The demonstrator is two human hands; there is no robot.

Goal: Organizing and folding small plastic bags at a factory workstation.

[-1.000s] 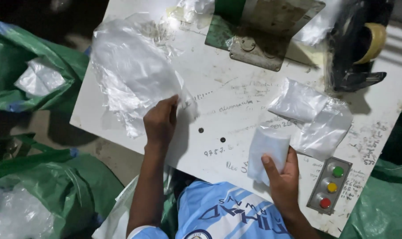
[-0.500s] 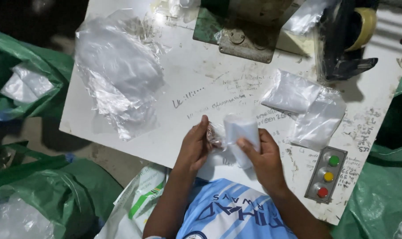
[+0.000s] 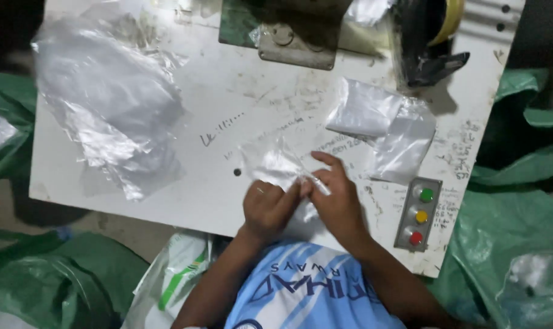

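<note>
Left hand: the left hand (image 3: 265, 207) is curling in at the near edge of the surface (image 3: 228, 103), fingertips pinching the near end of a small clear plastic bag (image 3: 276, 164).
Right hand: the right hand (image 3: 337, 198) is sitting just beside the left, thumb and fingers gripping the same bag, index finger stretching out over the film.
Small clear plastic bag: it is lying flat on the white surface, between and just beyond both hands, crinkling where they are holding it.
Button box: a grey box with green, yellow and red buttons (image 3: 418, 213) is resting to the right of the right hand.
Folded bags: two folded clear bags (image 3: 383, 125) are lying further out on the right, overlapping.
Big plastic pile: a heap of crumpled clear film (image 3: 106, 103) is spreading over the far left.
Machine base: a green metal machine base (image 3: 288, 30) is standing at the far edge.
Tape roll: a yellowish tape roll on a black holder (image 3: 435, 36) is sitting at the far right.
Green sacks: green sacks (image 3: 508, 219) are slumping around the surface.
</note>
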